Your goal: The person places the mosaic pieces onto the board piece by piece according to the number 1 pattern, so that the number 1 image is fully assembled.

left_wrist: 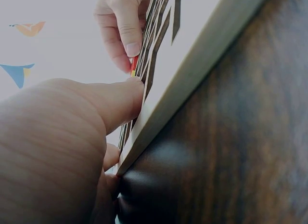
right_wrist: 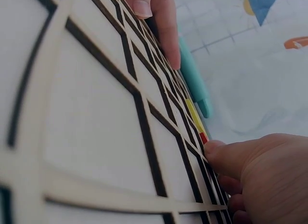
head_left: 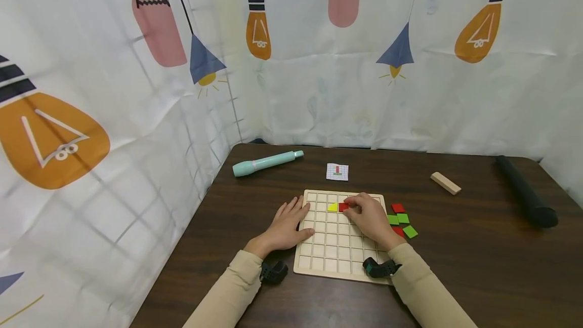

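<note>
Two tiles, a yellow tile [head_left: 333, 207] and a red tile [head_left: 343, 207], are seen side by side in the upper part of a pale gridded board [head_left: 331, 239] on a dark table [head_left: 478, 257] in the head view. The red tile is held at the tips of the bent thumb and fingers of the right hand [head_left: 371, 219]; the left hand [head_left: 286, 226] is laid over the board's left edge, its fingers nearly straight and nothing gripped. Green tiles [head_left: 410, 232] and red tiles [head_left: 398, 208] are scattered along the right edge. Beyond the board, a small printed card [head_left: 337, 170] is flanked by a teal cylinder [head_left: 267, 163] on the left and, on the right, by a wooden block [head_left: 446, 183] and a black cylinder [head_left: 526, 191]. From the left wrist, the left thumb is shown resting on the board, with the red tile caught under the right thumb. From the right wrist, the red tile is touched by the right thumb, next to the yellow one; the other right fingers are partly hidden.
</note>
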Tool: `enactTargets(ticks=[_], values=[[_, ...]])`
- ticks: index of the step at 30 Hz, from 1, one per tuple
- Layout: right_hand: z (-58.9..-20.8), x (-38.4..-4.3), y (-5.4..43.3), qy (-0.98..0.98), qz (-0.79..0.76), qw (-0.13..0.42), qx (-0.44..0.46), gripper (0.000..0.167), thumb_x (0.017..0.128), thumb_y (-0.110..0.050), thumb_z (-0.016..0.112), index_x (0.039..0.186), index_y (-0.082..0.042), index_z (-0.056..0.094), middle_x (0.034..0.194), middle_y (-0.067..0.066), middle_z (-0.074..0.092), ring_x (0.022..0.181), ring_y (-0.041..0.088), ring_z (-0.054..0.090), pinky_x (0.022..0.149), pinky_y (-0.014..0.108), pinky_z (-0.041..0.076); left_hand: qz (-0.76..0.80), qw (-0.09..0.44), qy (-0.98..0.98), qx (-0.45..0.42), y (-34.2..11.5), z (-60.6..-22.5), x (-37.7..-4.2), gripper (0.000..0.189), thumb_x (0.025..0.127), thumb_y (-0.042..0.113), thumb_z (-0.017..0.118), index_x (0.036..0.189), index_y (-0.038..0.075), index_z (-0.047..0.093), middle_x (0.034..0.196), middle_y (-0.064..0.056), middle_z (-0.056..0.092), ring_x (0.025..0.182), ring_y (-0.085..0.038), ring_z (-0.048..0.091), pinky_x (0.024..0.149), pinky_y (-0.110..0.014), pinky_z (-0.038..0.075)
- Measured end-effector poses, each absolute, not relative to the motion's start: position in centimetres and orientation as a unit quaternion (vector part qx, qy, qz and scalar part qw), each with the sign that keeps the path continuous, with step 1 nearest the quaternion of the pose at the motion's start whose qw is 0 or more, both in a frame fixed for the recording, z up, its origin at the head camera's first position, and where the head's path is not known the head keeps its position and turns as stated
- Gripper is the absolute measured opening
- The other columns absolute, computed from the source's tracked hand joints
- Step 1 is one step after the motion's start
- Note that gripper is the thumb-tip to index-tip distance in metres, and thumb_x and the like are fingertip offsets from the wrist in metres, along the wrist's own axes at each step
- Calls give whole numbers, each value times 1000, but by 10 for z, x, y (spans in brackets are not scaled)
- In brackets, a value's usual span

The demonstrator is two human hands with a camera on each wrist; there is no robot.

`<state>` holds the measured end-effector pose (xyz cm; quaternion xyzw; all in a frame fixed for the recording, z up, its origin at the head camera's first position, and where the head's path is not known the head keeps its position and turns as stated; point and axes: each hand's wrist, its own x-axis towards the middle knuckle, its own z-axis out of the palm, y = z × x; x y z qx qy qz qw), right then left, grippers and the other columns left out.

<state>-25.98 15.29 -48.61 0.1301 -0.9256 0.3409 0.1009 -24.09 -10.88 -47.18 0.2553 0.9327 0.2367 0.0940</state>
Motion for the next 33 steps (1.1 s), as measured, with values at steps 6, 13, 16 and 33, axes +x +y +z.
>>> enactTargets(ticks=[6,13,16,33], values=[[-484,-260,150,-927,337,94,131,26,84,-18,78,108,-10,75,99,2,64,77,15,51,68,31,44,238,93,932,255,-110,-473,-241,74,99,45,53,156,8,24,163,-13,6,150,-29,2,118,-53,1],[-485,-259,150,-928,339,93,126,27,85,-19,77,110,-10,74,99,2,63,78,15,52,69,32,44,237,95,933,253,-109,-473,-241,74,99,45,53,156,8,24,163,-13,7,150,-28,2,118,-53,1],[-484,-259,151,-925,345,93,131,27,87,-19,75,111,-9,73,97,1,63,78,15,53,70,32,45,237,93,933,253,-110,-473,-241,74,99,45,54,156,8,24,163,-13,7,150,-29,2,118,-53,1],[-462,-263,196,-906,389,94,135,29,96,-18,65,122,-6,68,108,8,67,84,20,61,68,34,50,240,94,932,256,-110,-471,-240,74,99,44,54,156,8,25,163,-13,7,150,-29,3,118,-53,1]])
